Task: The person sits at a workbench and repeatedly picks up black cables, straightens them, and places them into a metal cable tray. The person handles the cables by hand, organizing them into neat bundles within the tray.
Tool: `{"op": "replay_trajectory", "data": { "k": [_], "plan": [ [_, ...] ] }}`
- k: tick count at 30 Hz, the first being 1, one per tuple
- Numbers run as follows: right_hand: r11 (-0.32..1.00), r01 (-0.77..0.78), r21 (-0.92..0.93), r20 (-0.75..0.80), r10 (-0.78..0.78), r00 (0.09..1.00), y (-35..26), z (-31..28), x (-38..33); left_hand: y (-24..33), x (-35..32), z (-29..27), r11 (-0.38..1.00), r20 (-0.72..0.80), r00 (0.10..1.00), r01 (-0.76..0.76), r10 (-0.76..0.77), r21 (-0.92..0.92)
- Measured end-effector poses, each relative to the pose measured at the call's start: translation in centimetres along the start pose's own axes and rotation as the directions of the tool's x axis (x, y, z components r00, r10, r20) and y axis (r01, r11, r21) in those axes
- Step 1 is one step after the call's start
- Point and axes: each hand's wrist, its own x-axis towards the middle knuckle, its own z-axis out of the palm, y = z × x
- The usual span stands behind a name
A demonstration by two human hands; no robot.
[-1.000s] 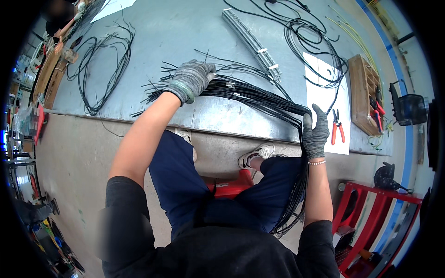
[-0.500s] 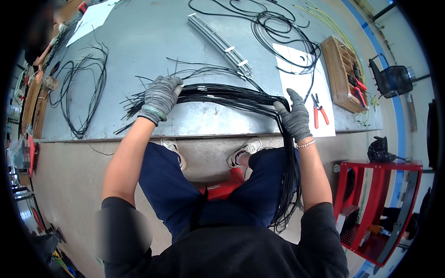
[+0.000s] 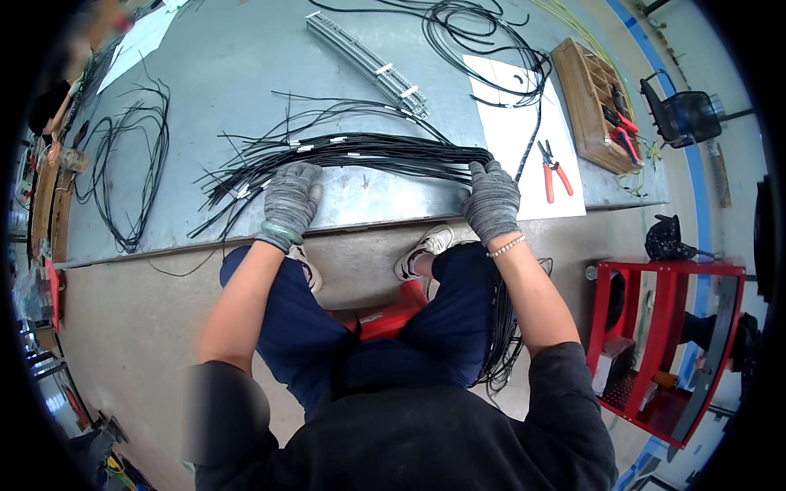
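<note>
Left hand – flat on black wire bundle, frame centre | right hand – gripping bundle end at desk edge | red pliers right

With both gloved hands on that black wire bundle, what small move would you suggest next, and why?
Probably sweep the left hand leftward along the wire bundle: its left ends fan out loose, while the right hand pins the tight end at the table edge.
</note>
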Motion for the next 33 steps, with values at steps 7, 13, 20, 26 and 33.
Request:
{"op": "replay_trajectory", "data": {
  "k": [7, 13, 20, 26, 33],
  "plan": [
    [0.988, 0.149, -0.04, 0.069, -0.146, 0.987, -0.5, 0.6, 0.3, -2.7, -3.0, 0.1, 0.979, -0.044, 0.986, 0.166, -0.162, 0.116],
    [0.937, 0.31, 0.158, 0.153, -0.334, 0.93, -1.1, 0.9, 0.6, -4.6, -1.3, -0.9, 0.964, -0.067, 0.966, 0.253, -0.248, 0.082],
    [0.702, 0.286, 0.652, 0.192, -0.518, 0.834, 0.7, -2.1, 1.2, -4.5, -2.6, -3.2, 0.944, -0.065, 0.954, 0.298, -0.292, 0.143],
    [0.699, 0.225, 0.679, 0.13, -0.416, 0.9, 1.2, -1.3, 1.0, -5.7, -4.1, -5.0, 0.909, 0.014, 0.921, 0.382, -0.39, 0.168],
    [0.76, 0.32, 0.566, 0.053, -0.42, 0.906, 0.2, -0.9, 0.6, -9.7, -8.6, -7.2, 0.909, -0.038, 0.908, 0.417, -0.416, 0.003]
  ]
}}
